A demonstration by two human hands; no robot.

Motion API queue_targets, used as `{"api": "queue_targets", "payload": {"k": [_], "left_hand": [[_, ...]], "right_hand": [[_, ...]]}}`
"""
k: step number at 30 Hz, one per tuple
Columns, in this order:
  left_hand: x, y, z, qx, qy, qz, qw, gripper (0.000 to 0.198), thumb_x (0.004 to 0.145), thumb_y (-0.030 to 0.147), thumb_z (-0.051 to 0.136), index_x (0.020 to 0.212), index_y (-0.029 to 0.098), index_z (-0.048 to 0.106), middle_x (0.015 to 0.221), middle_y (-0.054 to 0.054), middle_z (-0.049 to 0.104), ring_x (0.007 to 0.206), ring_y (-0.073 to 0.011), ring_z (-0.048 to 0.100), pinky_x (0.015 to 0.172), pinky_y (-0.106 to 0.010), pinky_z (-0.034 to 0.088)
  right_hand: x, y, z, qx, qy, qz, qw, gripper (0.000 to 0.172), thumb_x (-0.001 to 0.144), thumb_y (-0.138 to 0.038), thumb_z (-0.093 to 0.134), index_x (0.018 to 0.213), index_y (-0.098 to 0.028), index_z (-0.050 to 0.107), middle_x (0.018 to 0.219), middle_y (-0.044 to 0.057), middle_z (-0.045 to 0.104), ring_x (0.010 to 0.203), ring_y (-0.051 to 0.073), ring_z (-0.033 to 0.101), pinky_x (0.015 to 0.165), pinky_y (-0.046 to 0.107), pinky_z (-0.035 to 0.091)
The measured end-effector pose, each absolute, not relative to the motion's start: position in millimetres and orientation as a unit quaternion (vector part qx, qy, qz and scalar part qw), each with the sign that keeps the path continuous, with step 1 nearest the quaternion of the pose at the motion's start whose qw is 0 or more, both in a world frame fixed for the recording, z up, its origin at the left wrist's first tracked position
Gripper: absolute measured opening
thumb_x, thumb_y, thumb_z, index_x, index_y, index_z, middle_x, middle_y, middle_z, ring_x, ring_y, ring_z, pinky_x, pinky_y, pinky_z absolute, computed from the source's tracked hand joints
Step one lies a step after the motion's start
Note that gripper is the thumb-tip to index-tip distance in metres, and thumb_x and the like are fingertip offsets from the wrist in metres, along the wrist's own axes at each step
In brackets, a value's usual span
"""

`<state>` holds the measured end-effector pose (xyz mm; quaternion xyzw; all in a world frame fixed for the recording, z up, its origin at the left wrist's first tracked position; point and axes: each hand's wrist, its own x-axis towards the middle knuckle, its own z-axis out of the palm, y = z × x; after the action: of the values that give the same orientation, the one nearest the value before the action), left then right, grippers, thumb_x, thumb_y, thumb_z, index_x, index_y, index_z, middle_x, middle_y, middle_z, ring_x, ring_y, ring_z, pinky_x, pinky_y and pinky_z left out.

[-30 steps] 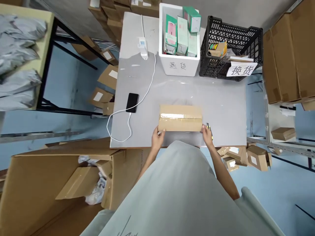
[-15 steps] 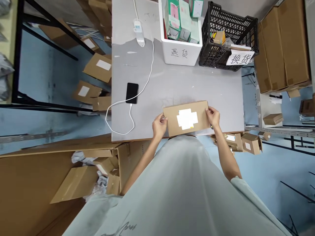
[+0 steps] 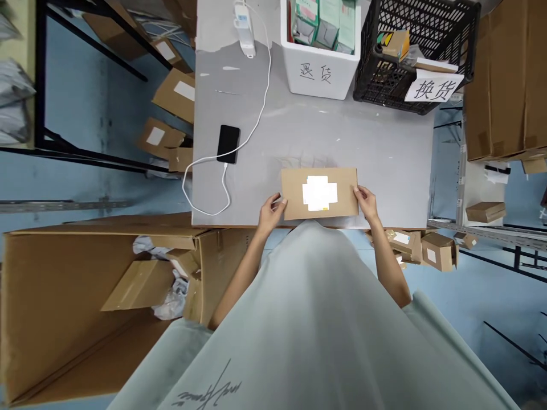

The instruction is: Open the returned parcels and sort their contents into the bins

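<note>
A flat brown cardboard box (image 3: 294, 193) lies level at the near edge of the table, just in front of my body. White label patches (image 3: 319, 192) cover the middle of its top, with a small yellow mark at the bottom. My left hand (image 3: 270, 214) pinches the box's left end, thumb at the edge and the other fingers curled. At the opposite end, my right hand (image 3: 366, 204) grips the right edge between thumb and fingers. The undersides of the fingers are partly hidden.
On the grey table (image 3: 384, 171) are a black phone (image 3: 228, 143) on a white cable, a power strip (image 3: 244, 31), a white bin (image 3: 320, 74) of green boxes and a black crate (image 3: 384, 85). A large open carton (image 3: 64, 285) stands at left.
The cardboard box has turned from a slight tilt to nearly square with the table edge, both hands staying at its ends. The camera view has shifted somewhat.
</note>
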<state>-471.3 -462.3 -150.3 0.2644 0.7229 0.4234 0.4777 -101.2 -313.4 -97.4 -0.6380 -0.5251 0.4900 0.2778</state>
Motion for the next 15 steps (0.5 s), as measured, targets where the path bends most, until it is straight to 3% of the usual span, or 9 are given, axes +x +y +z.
{"api": "queue_targets", "payload": {"k": [4, 7, 12, 15], "left_hand": [[-456, -509, -147, 0.246, 0.702, 0.401, 0.534, 0.092, 0.084, 0.059, 0.096, 0.162, 0.021, 0.066, 0.177, -0.023, 0.058, 0.157, -0.0413, 0.065, 0.125, -0.058, 0.060], [-442, -520, -148, 0.246, 0.694, 0.386, 0.555, 0.103, 0.074, 0.050, 0.101, 0.166, 0.025, 0.062, 0.180, -0.021, 0.056, 0.157, -0.0410, 0.064, 0.126, -0.058, 0.059], [-424, -502, -150, 0.241, 0.721, 0.396, 0.515, 0.081, 0.077, 0.044, 0.093, 0.152, 0.022, 0.071, 0.157, -0.016, 0.075, 0.146, -0.0362, 0.073, 0.128, -0.058, 0.057], [-426, -494, -137, 0.271, 0.735, 0.395, 0.480, 0.066, 0.084, 0.049, 0.089, 0.142, 0.020, 0.077, 0.143, -0.017, 0.080, 0.132, -0.0340, 0.079, 0.125, -0.058, 0.060]], "right_hand": [[-88, -356, -94, -0.593, -0.498, 0.580, 0.253, 0.094, 0.086, -0.085, 0.082, 0.151, -0.018, 0.075, 0.160, 0.021, 0.074, 0.151, 0.039, 0.071, 0.131, 0.059, 0.056], [-87, -377, -99, -0.570, -0.499, 0.607, 0.241, 0.104, 0.076, -0.078, 0.095, 0.160, -0.023, 0.069, 0.163, 0.018, 0.072, 0.158, 0.037, 0.065, 0.136, 0.060, 0.051], [-96, -383, -109, -0.621, -0.523, 0.547, 0.205, 0.122, 0.063, -0.076, 0.100, 0.164, -0.017, 0.064, 0.151, 0.022, 0.078, 0.147, 0.040, 0.071, 0.133, 0.065, 0.051], [-96, -377, -102, -0.625, -0.527, 0.537, 0.206, 0.110, 0.071, -0.080, 0.093, 0.159, -0.019, 0.069, 0.146, 0.017, 0.082, 0.139, 0.039, 0.076, 0.131, 0.063, 0.055]]}}
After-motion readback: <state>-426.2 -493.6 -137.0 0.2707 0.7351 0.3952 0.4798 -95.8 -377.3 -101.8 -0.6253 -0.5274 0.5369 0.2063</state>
